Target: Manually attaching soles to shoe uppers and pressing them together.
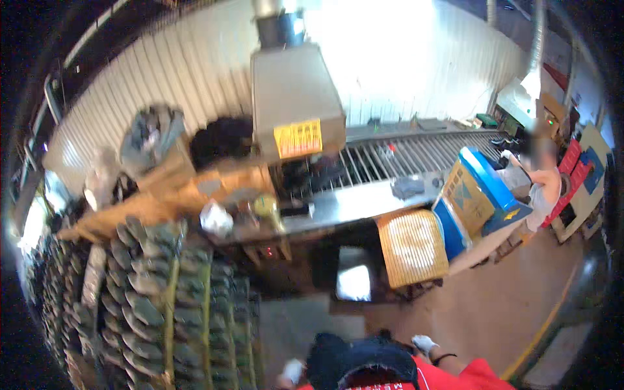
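My left hand [292, 372], in a white glove, hangs low near the bottom edge, with a rack [172, 299] of dark grey, shoe-shaped pieces to its left. My right hand [424, 344], also white-gloved and with a dark band at the wrist, is out to the right over the floor. Neither hand visibly holds or touches anything. Both are small and blurred, so their fingers cannot be made out. Between them, red and black clothing [380, 364] fills the lower edge. Ahead, a yellow slatted chair [413, 249] stands beside the workbench.
A roller conveyor [416, 159] runs behind the metal-topped bench [351, 203], meeting a large beige machine hood [296, 97]. A blue bin [484, 175] and a cardboard box [469, 198] stand right of the chair. Farther right, another person [545, 182] works. A white bag [216, 220] sits at left.
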Demonstrator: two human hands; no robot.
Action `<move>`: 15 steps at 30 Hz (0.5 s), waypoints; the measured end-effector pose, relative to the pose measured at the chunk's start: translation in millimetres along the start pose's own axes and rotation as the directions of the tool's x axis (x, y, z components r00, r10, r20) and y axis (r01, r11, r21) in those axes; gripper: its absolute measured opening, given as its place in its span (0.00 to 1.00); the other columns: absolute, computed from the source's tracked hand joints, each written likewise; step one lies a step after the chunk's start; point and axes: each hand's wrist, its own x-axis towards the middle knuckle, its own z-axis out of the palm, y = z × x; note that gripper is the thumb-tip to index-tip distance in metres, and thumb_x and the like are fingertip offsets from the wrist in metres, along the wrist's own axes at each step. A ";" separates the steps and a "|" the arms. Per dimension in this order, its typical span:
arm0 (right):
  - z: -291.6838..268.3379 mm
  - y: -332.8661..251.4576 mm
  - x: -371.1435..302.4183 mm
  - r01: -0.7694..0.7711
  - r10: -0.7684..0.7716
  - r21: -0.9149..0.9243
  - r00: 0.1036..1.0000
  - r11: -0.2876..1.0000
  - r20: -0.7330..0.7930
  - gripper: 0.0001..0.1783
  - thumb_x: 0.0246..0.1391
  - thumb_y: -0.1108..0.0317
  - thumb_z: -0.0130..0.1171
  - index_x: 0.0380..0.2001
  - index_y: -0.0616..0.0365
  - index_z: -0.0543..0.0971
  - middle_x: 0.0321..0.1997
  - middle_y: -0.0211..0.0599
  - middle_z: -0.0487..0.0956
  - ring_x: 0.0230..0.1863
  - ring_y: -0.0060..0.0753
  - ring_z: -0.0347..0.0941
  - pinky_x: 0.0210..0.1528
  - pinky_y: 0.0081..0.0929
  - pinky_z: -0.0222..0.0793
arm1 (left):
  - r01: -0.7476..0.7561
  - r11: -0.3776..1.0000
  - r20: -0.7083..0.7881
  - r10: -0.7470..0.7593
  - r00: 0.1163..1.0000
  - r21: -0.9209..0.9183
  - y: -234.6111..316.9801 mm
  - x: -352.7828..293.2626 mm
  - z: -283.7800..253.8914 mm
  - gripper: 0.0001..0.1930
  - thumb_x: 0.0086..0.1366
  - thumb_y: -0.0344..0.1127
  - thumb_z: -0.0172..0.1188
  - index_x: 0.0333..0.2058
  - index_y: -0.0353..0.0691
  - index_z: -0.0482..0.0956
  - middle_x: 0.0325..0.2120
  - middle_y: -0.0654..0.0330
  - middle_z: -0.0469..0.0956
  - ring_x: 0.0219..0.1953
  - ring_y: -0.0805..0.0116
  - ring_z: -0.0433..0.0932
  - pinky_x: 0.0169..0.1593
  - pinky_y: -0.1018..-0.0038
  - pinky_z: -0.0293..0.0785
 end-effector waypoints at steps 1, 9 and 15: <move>-12.1 -10.3 8.4 -0.187 0.180 0.078 0.980 0.979 0.089 0.10 0.57 0.64 0.52 0.31 0.56 0.81 0.37 0.52 0.84 0.38 0.57 0.82 0.40 0.49 0.78 | 0.000 0.998 -0.045 0.003 0.999 0.067 -18.3 26.0 -43.2 0.11 0.62 0.35 0.56 0.33 0.38 0.86 0.27 0.50 0.81 0.28 0.56 0.81 0.30 0.59 0.77; -22.4 20.2 71.4 0.095 -0.044 0.540 0.993 0.837 -0.106 0.19 0.62 0.52 0.58 0.25 0.54 0.83 0.22 0.33 0.80 0.20 0.33 0.73 0.24 0.38 0.68 | -0.057 0.948 -0.254 0.141 0.957 0.314 -36.3 191.1 -227.8 0.10 0.61 0.37 0.58 0.32 0.40 0.86 0.28 0.50 0.82 0.30 0.54 0.82 0.33 0.58 0.78; -7.9 39.4 104.3 -0.119 0.071 0.649 0.992 0.752 0.100 0.19 0.63 0.53 0.56 0.29 0.56 0.83 0.25 0.34 0.81 0.21 0.33 0.73 0.27 0.38 0.69 | -0.031 0.961 -0.256 0.104 0.961 0.274 -29.5 193.9 -205.8 0.10 0.61 0.39 0.59 0.31 0.42 0.86 0.29 0.49 0.83 0.31 0.52 0.83 0.35 0.57 0.79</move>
